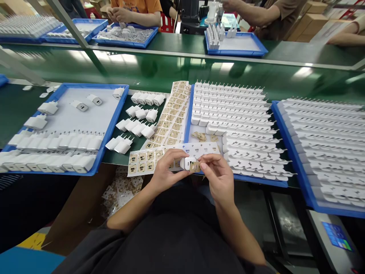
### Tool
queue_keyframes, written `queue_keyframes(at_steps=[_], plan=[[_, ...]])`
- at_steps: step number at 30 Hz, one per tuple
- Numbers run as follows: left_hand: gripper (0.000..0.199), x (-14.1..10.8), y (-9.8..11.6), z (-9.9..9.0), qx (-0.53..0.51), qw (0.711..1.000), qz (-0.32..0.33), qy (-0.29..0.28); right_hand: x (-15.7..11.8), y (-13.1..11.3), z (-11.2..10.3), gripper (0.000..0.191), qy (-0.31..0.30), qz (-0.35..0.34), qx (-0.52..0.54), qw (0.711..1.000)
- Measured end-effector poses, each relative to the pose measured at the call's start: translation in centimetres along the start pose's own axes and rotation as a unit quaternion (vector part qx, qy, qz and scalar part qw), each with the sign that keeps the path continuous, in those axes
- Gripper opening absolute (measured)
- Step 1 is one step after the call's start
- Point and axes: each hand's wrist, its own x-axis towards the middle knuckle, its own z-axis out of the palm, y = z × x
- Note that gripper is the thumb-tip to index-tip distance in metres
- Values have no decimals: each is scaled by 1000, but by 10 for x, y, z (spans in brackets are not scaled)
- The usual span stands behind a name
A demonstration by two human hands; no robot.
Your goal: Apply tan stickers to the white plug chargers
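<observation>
My left hand (168,169) is closed around a white charger plug (185,163), with its port face turned to the right. Between the fingertips of my right hand (218,175) is a small tan sticker (195,166), held right at the charger's face; whether it is stuck down I cannot tell. Under my hands lies a sheet of tan stickers (142,161), partly hidden by my left hand. More sticker sheets (171,118) reach back from it. Several loose chargers (137,127) stand in short rows to the left of the sheets.
A blue tray (114,121) at left holds chargers. Right of the sheets, another tray (256,182) is packed with chargers and has tan scraps (199,136); a further full tray (299,182) is beside it. Across the green belt (159,68), people work at trays. A screen (336,236) sits low right.
</observation>
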Motion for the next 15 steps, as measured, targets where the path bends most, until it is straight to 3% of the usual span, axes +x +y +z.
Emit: queue_keyframes(at_steps=[15], plan=[[36, 5, 8, -2, 40, 999, 4, -5, 4, -1, 3, 7, -12, 6, -51, 999]])
